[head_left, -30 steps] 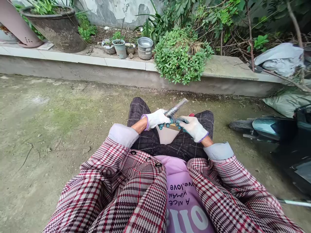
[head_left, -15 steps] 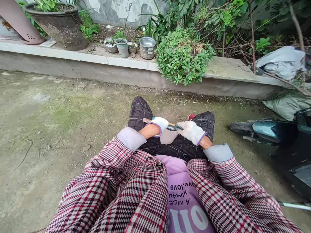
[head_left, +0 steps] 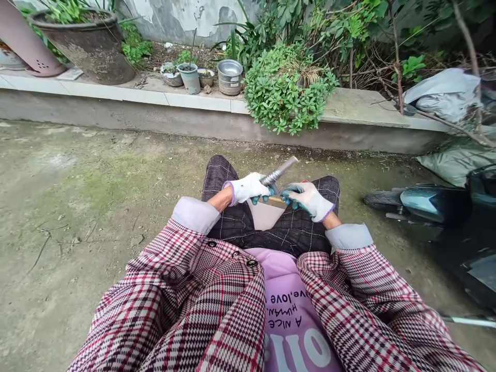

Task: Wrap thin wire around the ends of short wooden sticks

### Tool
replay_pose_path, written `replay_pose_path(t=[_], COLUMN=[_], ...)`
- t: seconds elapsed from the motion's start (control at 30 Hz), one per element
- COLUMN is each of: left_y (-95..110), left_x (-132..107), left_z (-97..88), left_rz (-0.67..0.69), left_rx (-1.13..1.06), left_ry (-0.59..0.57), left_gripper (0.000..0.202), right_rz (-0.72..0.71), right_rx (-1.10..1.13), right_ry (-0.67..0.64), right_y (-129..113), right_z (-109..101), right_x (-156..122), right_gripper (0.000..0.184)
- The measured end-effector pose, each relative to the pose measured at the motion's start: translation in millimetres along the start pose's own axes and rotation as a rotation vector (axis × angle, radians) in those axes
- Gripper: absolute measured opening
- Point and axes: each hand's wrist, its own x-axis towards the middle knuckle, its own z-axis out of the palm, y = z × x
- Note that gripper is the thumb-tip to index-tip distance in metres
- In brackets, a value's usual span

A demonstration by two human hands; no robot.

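I sit with my knees apart, both hands in white gloves with teal fingertips held above my lap. My left hand (head_left: 250, 188) is wrapped around the lower end of a grey metal rod (head_left: 279, 171) that has a threaded middle part and points up and to the right. My right hand (head_left: 306, 199) sits just right of the left one, its fingers curled and pinched at a thin tan stick (head_left: 276, 199) that runs between the two hands. A small red bit shows behind the right glove.
A concrete ledge (head_left: 194, 101) crosses the back with a large dark pot (head_left: 87, 44), small pots, a metal bowl (head_left: 230, 76) and a leafy bush (head_left: 289, 88). A teal scooter (head_left: 434, 206) stands at the right. Bare mossy ground (head_left: 77, 196) lies at the left.
Half a second ago the rod lay low and level across my lap. It is now tilted up to the right again, as it was a second ago.
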Motion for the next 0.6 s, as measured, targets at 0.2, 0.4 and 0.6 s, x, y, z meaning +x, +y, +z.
replay_pose_path(t=[0.2, 0.4, 0.6], left_y=[-11, -17, -9], left_x=[14, 14, 16], left_z=[-8.9, 13.0, 27.7], left_rz=[-0.049, -0.05, -0.041], left_rx=[0.012, 0.736, 0.757], left_ry=[0.164, 0.069, -0.078], left_gripper=[0.026, 0.017, 0.018], right_rz=[-0.123, -0.147, -0.048], right_rx=[-0.375, -0.521, -0.573], right_ry=[-0.11, -0.207, -0.055], right_y=[-15, -26, -21], right_z=[24, 23, -5], right_x=[-12, -20, -10], right_gripper=[0.022, 0.021, 0.024])
